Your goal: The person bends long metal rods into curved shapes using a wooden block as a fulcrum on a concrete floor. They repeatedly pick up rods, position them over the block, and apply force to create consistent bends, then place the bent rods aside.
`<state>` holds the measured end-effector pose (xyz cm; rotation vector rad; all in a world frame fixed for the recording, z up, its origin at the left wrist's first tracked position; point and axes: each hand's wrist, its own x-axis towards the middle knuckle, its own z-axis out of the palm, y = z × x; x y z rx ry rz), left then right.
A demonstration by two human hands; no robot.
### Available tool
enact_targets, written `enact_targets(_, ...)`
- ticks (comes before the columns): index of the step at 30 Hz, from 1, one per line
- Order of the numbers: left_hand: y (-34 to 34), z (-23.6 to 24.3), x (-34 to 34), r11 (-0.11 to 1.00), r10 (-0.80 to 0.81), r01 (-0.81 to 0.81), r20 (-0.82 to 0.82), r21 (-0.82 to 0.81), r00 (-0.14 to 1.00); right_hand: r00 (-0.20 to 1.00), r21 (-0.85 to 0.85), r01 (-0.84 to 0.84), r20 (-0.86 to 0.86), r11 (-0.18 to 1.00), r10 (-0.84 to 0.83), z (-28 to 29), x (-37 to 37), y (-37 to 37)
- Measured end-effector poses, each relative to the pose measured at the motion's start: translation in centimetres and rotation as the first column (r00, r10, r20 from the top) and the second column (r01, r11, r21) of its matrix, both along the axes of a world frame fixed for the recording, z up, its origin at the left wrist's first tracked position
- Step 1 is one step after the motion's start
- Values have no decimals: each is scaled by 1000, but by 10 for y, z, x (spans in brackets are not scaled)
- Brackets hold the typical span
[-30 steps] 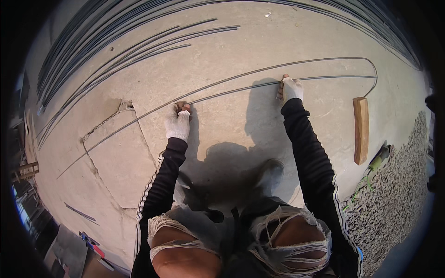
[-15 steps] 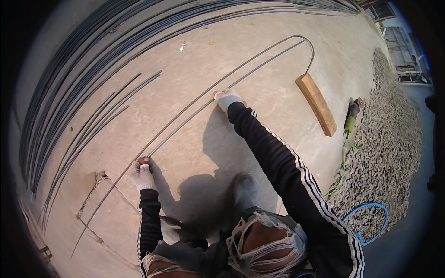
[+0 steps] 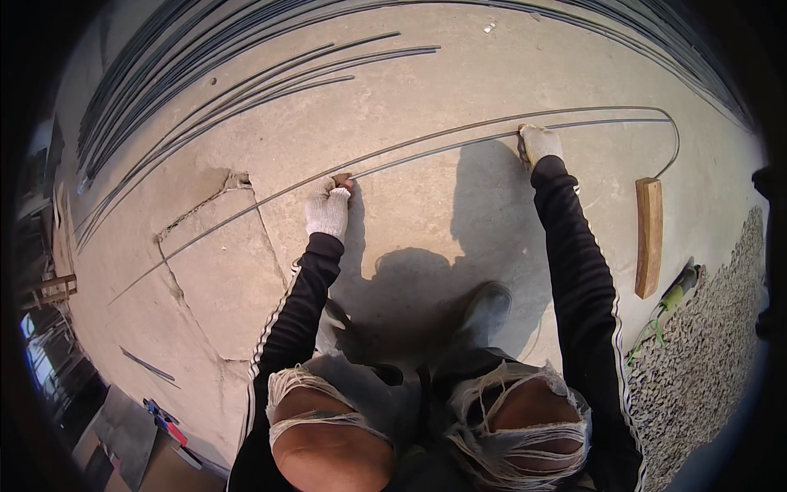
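My gloved left hand is closed around the near end of a thin straight steel rod, right beside a longer rod. Farther along the straight rod, my gloved right hand grips it with bent fingers. The longer steel rod runs almost parallel just beyond it and curves back in a hook at the right. The hook's tip meets the top end of a wooden block. Both rods lie low over the concrete floor, and my fingers partly hide where they are held.
Long steel rods lie bundled across the far side, with several shorter rods nearer. At right, a green angle grinder rests beside a gravel heap. Red-and-blue-handled pliers lie lower left. Cracks cross the floor.
The view has turned left, so everything appears rotated and shifted right, and the pliers have come into view. Both hands remain closed on the straight rod.
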<state>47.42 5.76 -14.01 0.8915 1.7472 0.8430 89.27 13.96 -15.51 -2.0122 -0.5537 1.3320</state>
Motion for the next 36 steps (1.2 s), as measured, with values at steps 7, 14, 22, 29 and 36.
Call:
enact_targets(7,6,2,7,999,-5,-5,-197,-49,980,995,-7,87,-57,996,-88,0,-1,3)
enact_targets(14,10,9,11,1000,-5,-3,-258,-30,966,991,109,129,17,986,-131,-8,-6,-2)
enact_targets(22,16,13,14,998,43,-54,-247,-38,968,939,103,52,333,993,-84,-10,-15,-1)
enact_targets(29,16,8,12,998,31,-44,-264,-43,964,861,25,-36,509,999,18,-24,-6,1)
enact_targets(36,13,7,12,999,30,-37,-253,-22,967,939,28,33,341,999,-41,-29,-3,2)
